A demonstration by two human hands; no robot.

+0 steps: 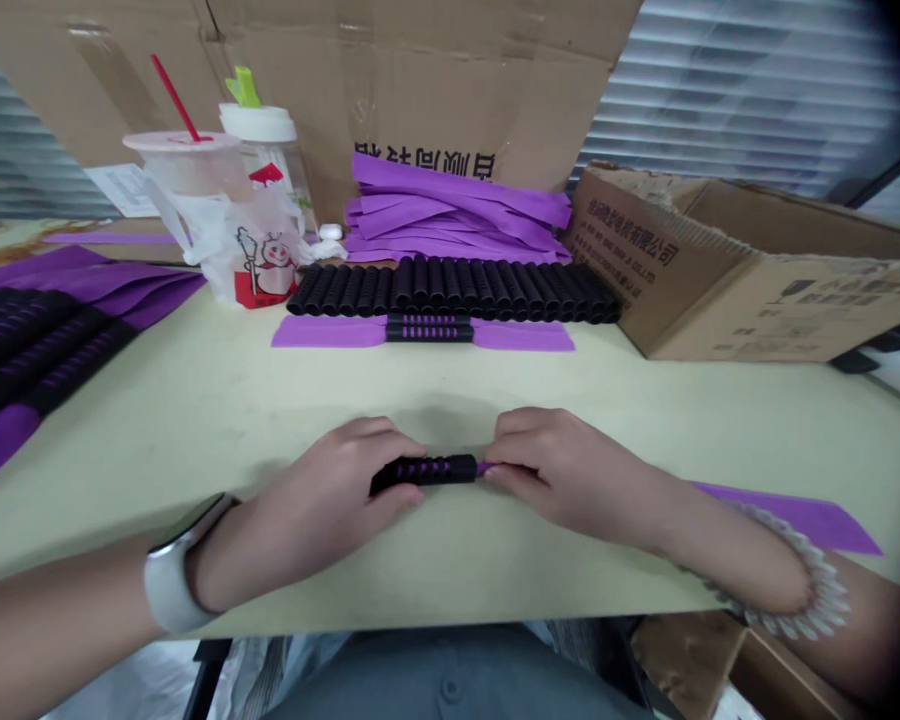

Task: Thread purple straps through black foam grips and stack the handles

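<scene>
Low over the near middle of the table, my left hand (379, 470) is closed around a black slotted tube (450, 469), and purple shows through its slots. At the tube's right end, the closed fingers of my right hand (536, 460) pinch a purple strip (481, 468) where it comes out. Purple material (802, 515) also lies under and beyond my right forearm; whether it is the same strip is hidden. Farther back, slotted black tubes with a purple strip through them (429, 328) lie in front of a row of bare black tubes (450, 285).
Purple strips (450, 210) are piled behind the tube row. At left lie several tubes with strips through them (52, 340). A bagged drink cup (217, 220) and a bottle (289, 150) stand at the back left. An open cardboard box (727, 290) sits at right.
</scene>
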